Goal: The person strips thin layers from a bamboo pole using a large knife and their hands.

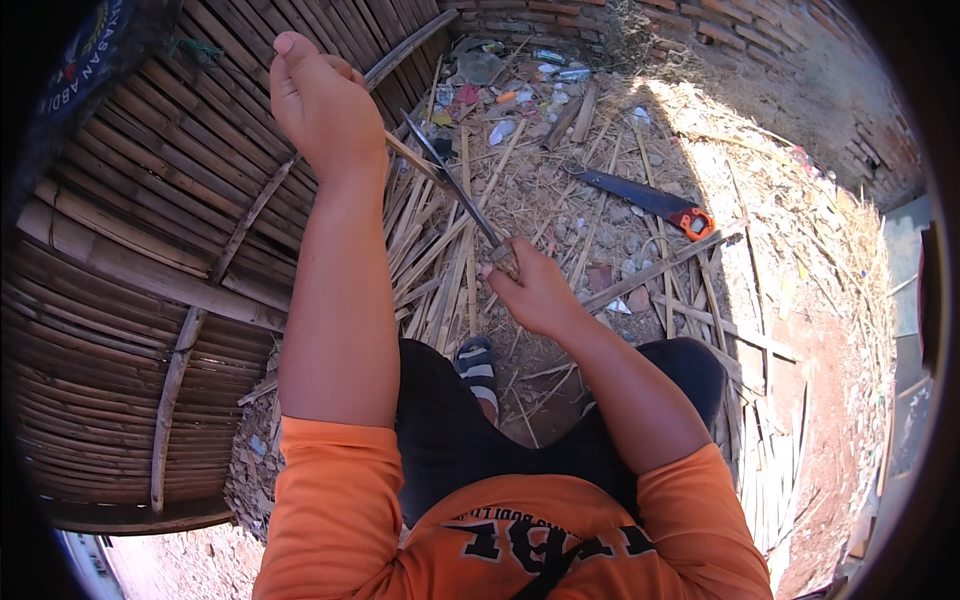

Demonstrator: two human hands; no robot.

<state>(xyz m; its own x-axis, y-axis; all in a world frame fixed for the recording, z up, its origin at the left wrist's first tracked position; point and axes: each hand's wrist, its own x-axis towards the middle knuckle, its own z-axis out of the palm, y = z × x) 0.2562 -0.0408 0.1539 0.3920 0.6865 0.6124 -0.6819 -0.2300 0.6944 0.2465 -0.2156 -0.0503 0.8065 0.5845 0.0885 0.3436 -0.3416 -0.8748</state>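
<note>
My left hand [325, 112] is raised at the upper left with its fingers curled closed. A pale bamboo strip [408, 155] comes out from behind that wrist, seemingly in its grip; the fingers hide the held end. Lower and to the right, my right hand [538, 288] is wrapped round the handle of a long knife [458, 190]. Its narrow blade slants up and to the left, crossing close to the strip's lower end. Whether blade and strip touch, I cannot tell.
A handsaw [645, 200] with an orange and black handle lies on the ground to the right. Split bamboo strips [425, 255] and straw litter the floor. A slatted bamboo wall [130, 250] leans in on the left, and a brick wall [740, 40] stands at the back.
</note>
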